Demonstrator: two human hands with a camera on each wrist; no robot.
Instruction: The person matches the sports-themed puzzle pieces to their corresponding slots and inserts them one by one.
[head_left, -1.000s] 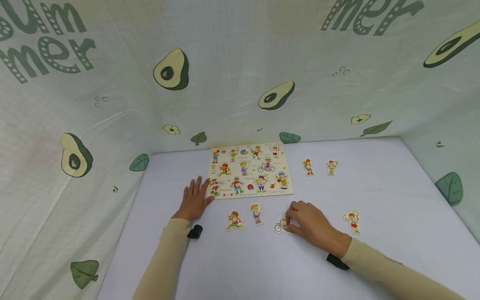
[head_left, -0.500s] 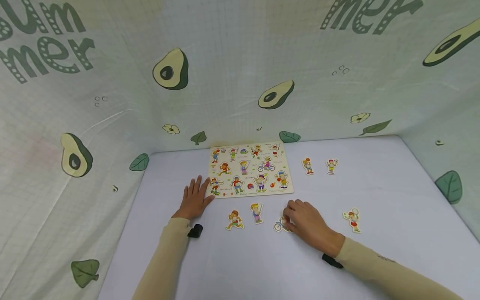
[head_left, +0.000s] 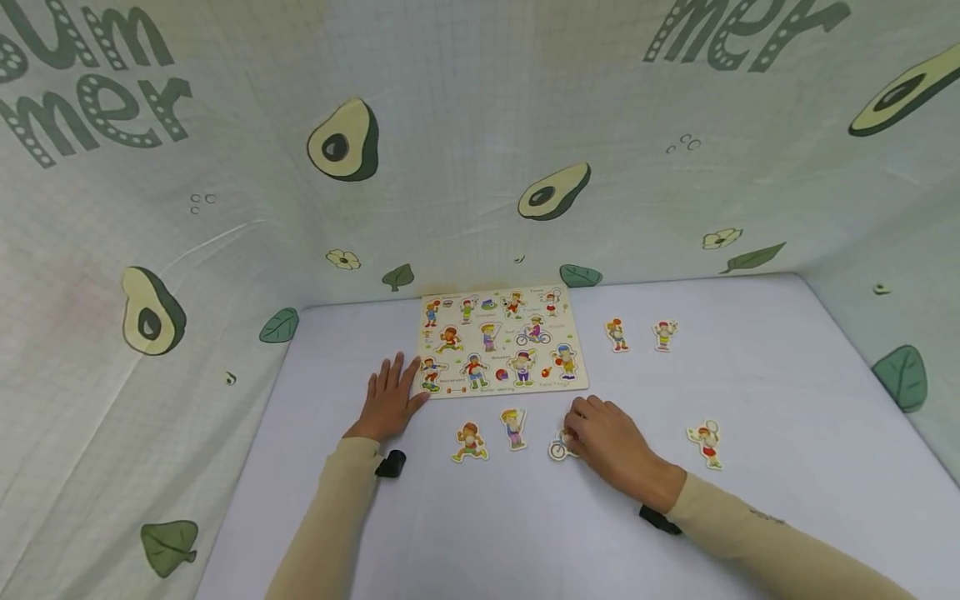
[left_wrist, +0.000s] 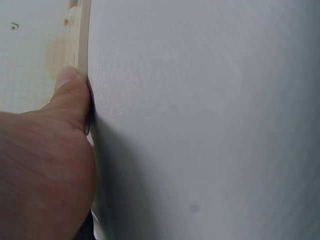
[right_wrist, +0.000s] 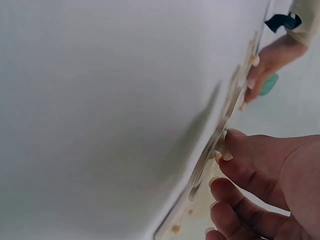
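Versus one second ago, I'm seeing the right hand (head_left: 609, 442) sitting slightly further left, covering more of the bicycle piece (head_left: 557, 450); the left hand (head_left: 386, 402) is staying on the puzzle board (head_left: 470, 333). Right thumb and forefinger are pinching the bicycle piece, near side of the board; left fingers are lying spread, grasping nothing. The piece is showing a wheel and pale border, the right hand hiding the rest. Runner piece (head_left: 469, 442) and golfer piece (head_left: 513, 429) are lying left of it, tennis piece (head_left: 706, 444) to the right.
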